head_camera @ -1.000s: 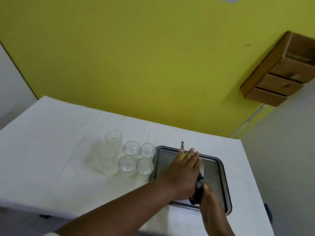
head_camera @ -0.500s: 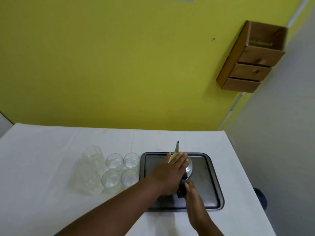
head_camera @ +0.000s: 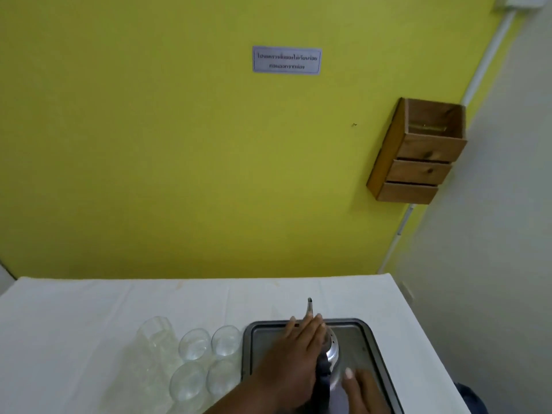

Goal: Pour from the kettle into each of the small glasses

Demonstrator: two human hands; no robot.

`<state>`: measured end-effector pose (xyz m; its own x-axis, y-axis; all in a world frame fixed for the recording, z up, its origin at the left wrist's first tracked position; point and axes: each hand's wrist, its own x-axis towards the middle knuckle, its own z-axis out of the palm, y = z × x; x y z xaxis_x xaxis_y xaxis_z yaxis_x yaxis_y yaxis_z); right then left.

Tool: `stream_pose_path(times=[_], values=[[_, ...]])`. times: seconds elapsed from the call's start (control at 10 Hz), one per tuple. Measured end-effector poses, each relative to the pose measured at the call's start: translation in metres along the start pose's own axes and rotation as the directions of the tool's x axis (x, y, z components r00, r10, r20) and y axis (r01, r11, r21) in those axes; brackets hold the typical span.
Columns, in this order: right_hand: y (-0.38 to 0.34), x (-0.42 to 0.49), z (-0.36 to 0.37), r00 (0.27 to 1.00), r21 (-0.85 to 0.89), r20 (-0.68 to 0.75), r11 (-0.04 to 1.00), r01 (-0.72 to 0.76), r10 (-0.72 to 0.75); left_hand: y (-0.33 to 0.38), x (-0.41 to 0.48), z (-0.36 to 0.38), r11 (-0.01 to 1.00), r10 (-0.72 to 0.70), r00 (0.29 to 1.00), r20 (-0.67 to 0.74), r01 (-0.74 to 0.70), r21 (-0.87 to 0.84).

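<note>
A white cloth covers the bench (head_camera: pixel 74 324), which runs along a yellow wall (head_camera: pixel 149 144). At the left of the group of glassware stands a taller clear glass (head_camera: pixel 156 334), and more clear glass shows blurred below it, too faint to count. Just right of it sit four small glasses in a two-by-two cluster: the far-left small glass (head_camera: pixel 194 344), the far-right small glass (head_camera: pixel 225 340), the near-left small glass (head_camera: pixel 186 380) and the near-right small glass (head_camera: pixel 222 377). They stand close together, and the right-hand pair is just beside the rim of a dark metal tray (head_camera: pixel 375 339).

The left hand (head_camera: pixel 294 358) reaches across the tray from the lower left, its palm down and fingers spread flat over the top of the kettle (head_camera: pixel 331 351), not curled around anything. The kettle stands on the tray, shiny metal with a dark handle toward the person, and its thin spout (head_camera: pixel 310 306) rises past the fingertips toward the wall.

The right hand (head_camera: pixel 363 389) comes in from the bottom edge, beside the kettle's handle; whether it is gripping the handle cannot be told, as the left forearm hides the contact.

On the wall hang a small printed sign (head_camera: pixel 286 60) and, further right, a wooden box shelf (head_camera: pixel 418 156).
</note>
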<state>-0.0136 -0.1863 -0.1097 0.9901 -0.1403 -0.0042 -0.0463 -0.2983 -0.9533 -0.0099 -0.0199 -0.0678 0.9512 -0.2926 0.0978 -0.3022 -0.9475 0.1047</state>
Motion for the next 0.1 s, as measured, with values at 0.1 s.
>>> stream_pose_path(times=[0.1], values=[[-0.0545,0.0221,-0.0057,0.948,-0.073,-0.013,0.946,0.315,-0.317,-0.0169,0.009,-0.0251,0.999,-0.052,0.993,-0.11,0.05,-0.015]])
